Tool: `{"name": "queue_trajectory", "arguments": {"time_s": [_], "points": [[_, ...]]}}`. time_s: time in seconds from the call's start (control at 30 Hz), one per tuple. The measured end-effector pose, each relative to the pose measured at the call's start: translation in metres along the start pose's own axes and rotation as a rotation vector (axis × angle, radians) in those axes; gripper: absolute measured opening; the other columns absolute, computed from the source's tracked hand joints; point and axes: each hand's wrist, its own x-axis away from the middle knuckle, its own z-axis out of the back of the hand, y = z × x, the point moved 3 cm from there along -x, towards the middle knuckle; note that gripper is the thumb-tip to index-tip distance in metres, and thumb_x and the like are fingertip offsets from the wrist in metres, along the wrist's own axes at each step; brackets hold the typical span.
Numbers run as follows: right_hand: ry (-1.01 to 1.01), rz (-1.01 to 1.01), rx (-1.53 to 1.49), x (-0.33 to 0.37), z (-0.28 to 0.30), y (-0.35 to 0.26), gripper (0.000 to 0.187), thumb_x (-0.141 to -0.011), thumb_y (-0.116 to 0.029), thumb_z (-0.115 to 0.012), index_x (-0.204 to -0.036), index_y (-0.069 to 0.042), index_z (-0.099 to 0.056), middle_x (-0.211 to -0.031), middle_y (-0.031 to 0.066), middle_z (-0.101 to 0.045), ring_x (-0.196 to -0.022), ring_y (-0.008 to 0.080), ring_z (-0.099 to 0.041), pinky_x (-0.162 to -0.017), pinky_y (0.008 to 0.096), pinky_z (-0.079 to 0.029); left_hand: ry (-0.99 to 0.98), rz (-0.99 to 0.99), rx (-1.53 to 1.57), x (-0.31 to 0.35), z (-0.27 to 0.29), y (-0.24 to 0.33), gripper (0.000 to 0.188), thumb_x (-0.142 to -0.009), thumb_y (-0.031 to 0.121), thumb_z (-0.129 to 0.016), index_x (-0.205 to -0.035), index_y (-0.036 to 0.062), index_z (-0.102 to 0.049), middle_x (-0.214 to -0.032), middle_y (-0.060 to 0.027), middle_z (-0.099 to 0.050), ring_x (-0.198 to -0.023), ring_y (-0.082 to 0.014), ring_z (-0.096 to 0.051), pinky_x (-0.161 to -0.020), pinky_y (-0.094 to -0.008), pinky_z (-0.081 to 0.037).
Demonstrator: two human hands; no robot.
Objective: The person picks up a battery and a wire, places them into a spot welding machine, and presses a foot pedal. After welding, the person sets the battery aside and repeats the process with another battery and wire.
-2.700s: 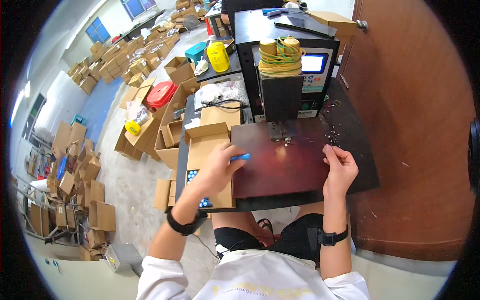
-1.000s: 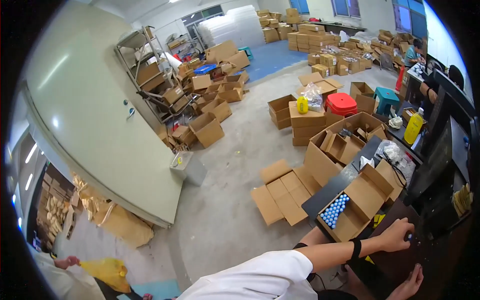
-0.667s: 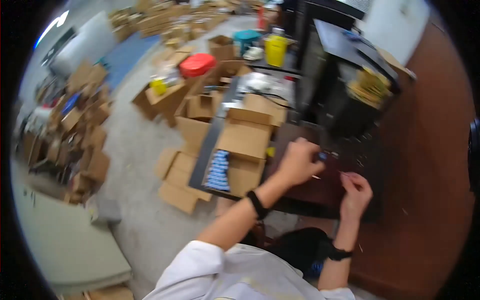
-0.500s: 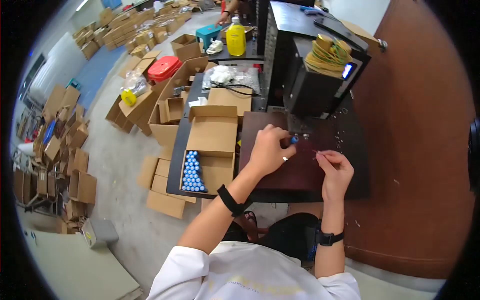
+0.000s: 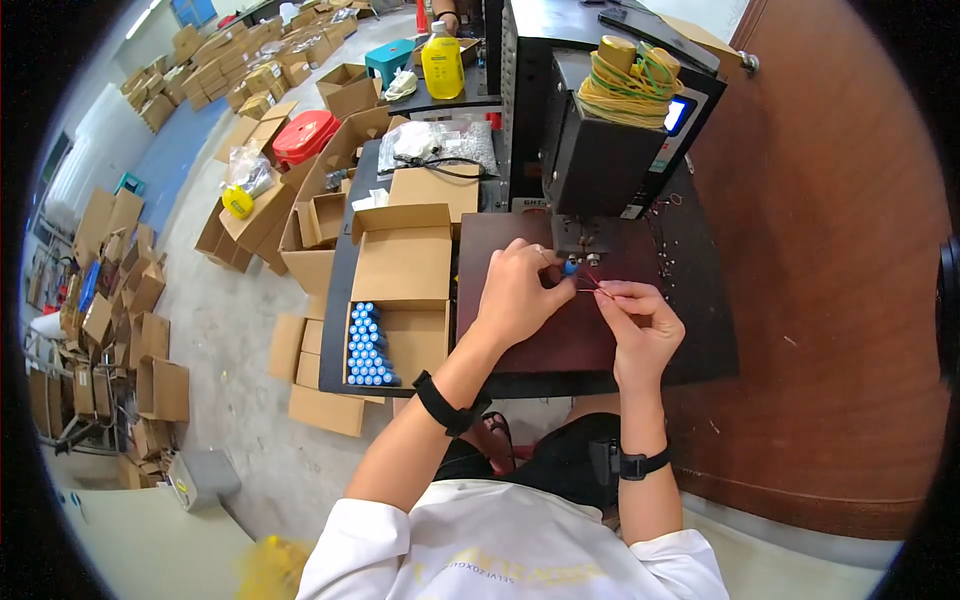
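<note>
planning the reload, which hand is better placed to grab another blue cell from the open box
Left, probably: the left hand is on the side of the open box of blue cells; the right hand pinches a red wire.

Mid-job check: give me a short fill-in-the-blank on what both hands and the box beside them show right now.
1. The left hand pinches a small ____ cylinder under the black machine.
2. The right hand holds a thin ____ wire.
3. The open cardboard box holds rows of blue ____.

Missing: blue; red; cylinders
</note>
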Motion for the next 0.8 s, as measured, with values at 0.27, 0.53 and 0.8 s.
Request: {"name": "queue_trajectory", "arguments": {"time_s": [0.27,0.53,0.8], "points": [[0.041,-0.051,-0.022,-0.0024,0.0032,0.0027,0.02,-0.079,0.02,-0.069,-0.078,0.002,-0.062,-0.098,0.0155,-0.067,-0.095,0.0235,-0.069,-0.088,0.0336,-0.059,-0.025,0.025,-0.062,-0.0012,0.0014,0.0054,0.025,-0.07,0.019,-0.08,-0.08,-0.0018,-0.068,-0.081,-0.0186,-0.061,-0.081,-0.0378,-0.059,-0.073,-0.0436,-0.045],[0.06,-0.057,0.023,-0.0015,0.0044,0.0051,0.019,-0.079,0.02,-0.069,-0.079,0.002,-0.063,-0.097,0.0146,-0.067,-0.091,0.022,-0.069,-0.088,0.0327,-0.059,-0.002,-0.009,-0.038,0.0,-0.0027,-0.0014,0.021,-0.073,0.019,-0.08,-0.082,0.0024,-0.071,-0.077,-0.0172,-0.06,-0.079,-0.0354,-0.059,-0.07,-0.044,-0.045],[0.096,-0.082,0.023,-0.0024,0.0064,0.0052,0.019,-0.078,0.019,-0.071,-0.079,0.002,-0.065,-0.095,0.0135,-0.067,-0.09,0.0206,-0.069,-0.086,0.0311,-0.058,-0.03,-0.009,-0.013,-0.0041,-0.005,-0.0014,0.02,-0.073,0.017,-0.08,-0.084,0.0031,-0.072,-0.08,-0.0186,-0.064,-0.078,-0.036,-0.058,-0.068,-0.045,-0.047]]}}
